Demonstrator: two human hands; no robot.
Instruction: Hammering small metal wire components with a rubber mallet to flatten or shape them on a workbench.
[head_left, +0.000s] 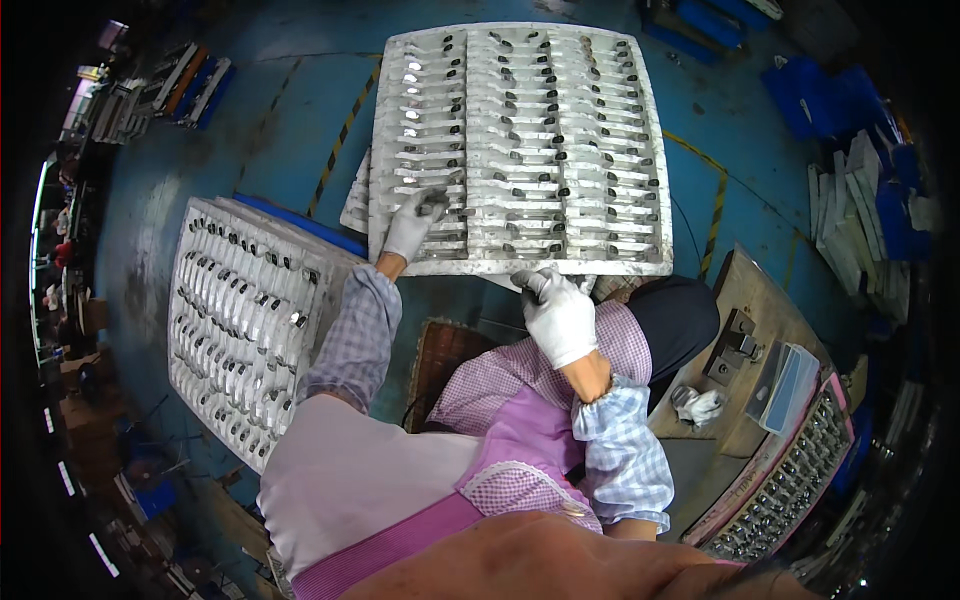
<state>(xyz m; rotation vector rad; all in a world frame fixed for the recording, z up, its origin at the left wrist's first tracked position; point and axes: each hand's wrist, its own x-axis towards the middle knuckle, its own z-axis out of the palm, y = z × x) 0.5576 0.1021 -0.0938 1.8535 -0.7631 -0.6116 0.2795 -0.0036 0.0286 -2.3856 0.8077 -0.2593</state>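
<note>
Left hand [412, 228] is curling over a white tray [610, 267], right hand [558, 315] by its edge. Can't tell if either's pinching anything.

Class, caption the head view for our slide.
Gloved left hand over a white tray of parts, right hand at its near edge.

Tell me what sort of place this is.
Probably a factory or workshop: a white tray holds rows of small parts, yellow-and-black tape marks the blue floor, and a metal fixture sits on a wooden surface.
</note>
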